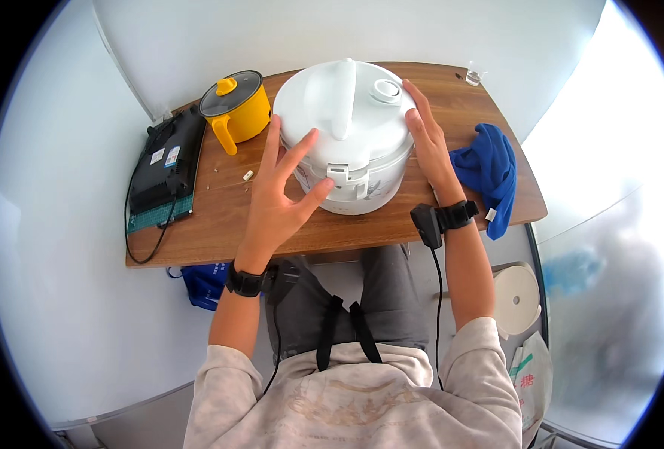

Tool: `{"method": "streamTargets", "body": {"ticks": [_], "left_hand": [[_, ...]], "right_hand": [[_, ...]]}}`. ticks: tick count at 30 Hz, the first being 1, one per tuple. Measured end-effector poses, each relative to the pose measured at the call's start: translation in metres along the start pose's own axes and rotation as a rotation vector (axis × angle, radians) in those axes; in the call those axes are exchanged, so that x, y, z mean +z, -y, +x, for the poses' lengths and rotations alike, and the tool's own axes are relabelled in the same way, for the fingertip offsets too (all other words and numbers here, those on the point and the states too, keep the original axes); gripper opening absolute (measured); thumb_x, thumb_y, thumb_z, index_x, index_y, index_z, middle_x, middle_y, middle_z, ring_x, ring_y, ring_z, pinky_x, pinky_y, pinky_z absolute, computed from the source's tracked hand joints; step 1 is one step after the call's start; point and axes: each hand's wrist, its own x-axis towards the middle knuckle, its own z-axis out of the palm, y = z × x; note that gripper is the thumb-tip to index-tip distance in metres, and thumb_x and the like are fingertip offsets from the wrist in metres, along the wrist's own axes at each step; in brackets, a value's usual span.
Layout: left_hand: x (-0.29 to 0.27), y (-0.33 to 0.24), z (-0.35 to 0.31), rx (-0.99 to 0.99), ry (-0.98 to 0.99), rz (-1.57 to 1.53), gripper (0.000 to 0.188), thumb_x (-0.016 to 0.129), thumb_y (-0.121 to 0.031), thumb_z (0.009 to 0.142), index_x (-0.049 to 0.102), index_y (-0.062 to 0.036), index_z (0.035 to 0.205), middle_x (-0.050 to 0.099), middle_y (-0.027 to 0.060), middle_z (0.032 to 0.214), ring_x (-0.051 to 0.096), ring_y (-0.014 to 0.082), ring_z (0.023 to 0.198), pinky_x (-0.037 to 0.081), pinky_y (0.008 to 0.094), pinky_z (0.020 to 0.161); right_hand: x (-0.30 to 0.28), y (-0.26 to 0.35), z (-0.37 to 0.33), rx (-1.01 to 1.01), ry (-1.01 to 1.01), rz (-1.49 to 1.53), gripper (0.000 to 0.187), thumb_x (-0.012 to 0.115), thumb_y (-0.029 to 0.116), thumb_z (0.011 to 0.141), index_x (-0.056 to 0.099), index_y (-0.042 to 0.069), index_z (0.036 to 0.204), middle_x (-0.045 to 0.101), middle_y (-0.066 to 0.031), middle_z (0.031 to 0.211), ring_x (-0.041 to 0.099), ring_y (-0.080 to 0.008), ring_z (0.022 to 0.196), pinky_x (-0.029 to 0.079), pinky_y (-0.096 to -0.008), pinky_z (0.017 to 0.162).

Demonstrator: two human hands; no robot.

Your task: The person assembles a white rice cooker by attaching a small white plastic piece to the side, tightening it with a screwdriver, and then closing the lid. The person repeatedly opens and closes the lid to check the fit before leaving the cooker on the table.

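A round white rice cooker [309, 93] stands upright on the wooden table, its lid down. Across the lid runs a raised handle [345, 101], with a round steam vent [386, 90] to its right. My left hand [273, 196] is at the cooker's front left, fingers spread against the lid's edge and thumb at the front latch [337, 173]. On the other side my right hand [431, 146] lies along the lid's right edge, fingers stretched out and thumb apart. The undersides of my fingers are hidden.
The wooden table [227, 232] also bears a yellow pot [250, 112] with a glass lid, a black flat device [169, 161] on a green mat, a blue cloth [489, 168] and a small clear cup [474, 77]. A beige round object [516, 299] stands below, at right.
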Motion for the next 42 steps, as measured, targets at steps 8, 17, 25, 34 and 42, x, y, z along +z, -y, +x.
{"method": "streamTargets", "body": {"ticks": [8, 17, 25, 34, 42], "left_hand": [[-0.004, -0.008, 0.006, -0.003, 0.016, 0.010, 0.068, 0.082, -0.025, 0.081, 0.056, -0.0146, 0.144, 0.022, 0.0266, 0.163, 0.035, 0.0395, 0.147, 0.036, 0.0471, 0.115], [-0.002, -0.006, 0.006, 0.020, 0.017, 0.031, 0.065, 0.082, -0.023, 0.080, 0.059, -0.0119, 0.140, 0.024, 0.0264, 0.162, 0.036, 0.0418, 0.146, 0.039, 0.0488, 0.113], [-0.007, -0.013, 0.012, 0.031, 0.023, 0.067, 0.067, 0.084, -0.021, 0.077, 0.060, -0.0133, 0.139, 0.024, 0.0252, 0.163, 0.036, 0.0397, 0.146, 0.040, 0.0469, 0.113], [-0.002, -0.015, 0.003, 0.075, -0.059, 0.037, 0.061, 0.084, -0.008, 0.077, 0.063, -0.0115, 0.134, 0.031, 0.0206, 0.162, 0.038, 0.0357, 0.146, 0.037, 0.0469, 0.115], [0.002, -0.011, -0.005, 0.043, -0.145, -0.030, 0.047, 0.085, -0.016, 0.079, 0.071, -0.0140, 0.124, 0.037, 0.0240, 0.157, 0.047, 0.0372, 0.139, 0.044, 0.0442, 0.112]], "right_hand": [[0.001, -0.003, 0.000, 0.029, -0.003, 0.026, 0.069, 0.042, 0.057, 0.103, 0.039, 0.010, 0.153, 0.051, -0.0247, 0.146, 0.048, -0.0379, 0.137, 0.036, -0.0457, 0.113], [0.004, -0.005, -0.001, -0.005, -0.030, 0.093, 0.065, 0.045, 0.051, 0.104, 0.040, 0.008, 0.152, 0.053, -0.0243, 0.144, 0.049, -0.0365, 0.136, 0.036, -0.0429, 0.113], [0.004, 0.003, -0.003, 0.041, -0.030, 0.097, 0.063, 0.045, 0.048, 0.104, 0.040, 0.008, 0.151, 0.054, -0.0249, 0.142, 0.050, -0.0359, 0.134, 0.037, -0.0427, 0.111], [0.003, 0.013, -0.002, -0.009, -0.031, 0.007, 0.062, 0.043, 0.049, 0.103, 0.042, 0.008, 0.150, 0.053, -0.0249, 0.143, 0.050, -0.0379, 0.133, 0.037, -0.0437, 0.111], [0.004, 0.025, -0.006, -0.042, -0.039, 0.026, 0.060, 0.045, 0.045, 0.104, 0.043, 0.007, 0.149, 0.048, -0.0234, 0.150, 0.046, -0.0386, 0.138, 0.034, -0.0436, 0.114]]}}
